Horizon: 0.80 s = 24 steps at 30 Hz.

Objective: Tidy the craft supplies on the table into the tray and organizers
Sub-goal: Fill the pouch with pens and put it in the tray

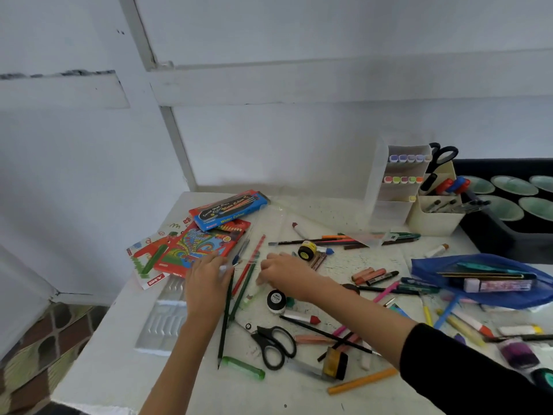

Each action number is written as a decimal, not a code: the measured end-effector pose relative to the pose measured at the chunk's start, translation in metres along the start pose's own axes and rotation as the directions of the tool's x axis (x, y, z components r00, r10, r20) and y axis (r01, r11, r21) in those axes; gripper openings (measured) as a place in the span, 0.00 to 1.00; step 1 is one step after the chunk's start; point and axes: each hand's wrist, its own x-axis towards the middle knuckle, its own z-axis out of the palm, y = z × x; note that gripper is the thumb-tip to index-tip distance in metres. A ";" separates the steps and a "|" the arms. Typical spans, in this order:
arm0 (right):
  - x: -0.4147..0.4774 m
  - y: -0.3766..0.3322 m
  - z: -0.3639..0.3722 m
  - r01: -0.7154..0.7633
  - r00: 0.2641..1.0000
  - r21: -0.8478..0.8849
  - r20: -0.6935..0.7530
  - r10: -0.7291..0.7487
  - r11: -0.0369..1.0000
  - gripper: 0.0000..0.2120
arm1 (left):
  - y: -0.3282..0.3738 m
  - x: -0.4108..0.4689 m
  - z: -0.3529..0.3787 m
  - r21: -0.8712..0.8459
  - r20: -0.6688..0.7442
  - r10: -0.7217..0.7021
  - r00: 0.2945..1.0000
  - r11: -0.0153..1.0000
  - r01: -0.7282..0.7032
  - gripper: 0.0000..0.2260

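Now the desk (pixel 119 369): we see it full of pens, paints and sticks. Our black sleeve (pixel 449 369) hangs low over them and could sweep some off the edge.
Tray (pixel 490 235): black, at the far right end, well apart from both grips. Things could slip out on such a long carry.
Organizers: a clear one (pixel 389 202) and a cream one (pixel 434 217), side by side near the tray. The cream one looks packed, so more pens might tip out.
Left grip (pixel 206 280): we think it pinches a thin brush (pixel 232 265), whose tip pokes out to the right.
Right grip (pixel 287 277): its fingers bend down onto the pencils. We cannot tell if it holds one.
Pencils (pixel 246 271): red and green, lying between the two grips, by the right fingertips. They may roll away if we grab too many.
Paint pot (pixel 276 301): just beside the right wrist, easy to bump.
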 end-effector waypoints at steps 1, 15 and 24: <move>0.002 0.000 0.000 0.013 1.000 -0.026 0.005 -0.013 1.000 0.16 | 0.004 -0.001 -0.002 -0.025 -0.018 0.022 1.000 0.999 -0.022 0.09; -0.154 0.060 -0.078 -0.171 0.597 0.811 -0.366 0.714 0.559 0.12 | 0.176 0.006 0.008 -0.524 -0.069 0.291 0.954 0.803 -0.283 0.08; -0.304 0.096 -0.081 -0.021 0.245 0.980 -0.184 0.952 0.195 0.07 | 0.288 -0.037 0.064 -0.634 0.156 0.613 0.774 0.663 -0.397 0.09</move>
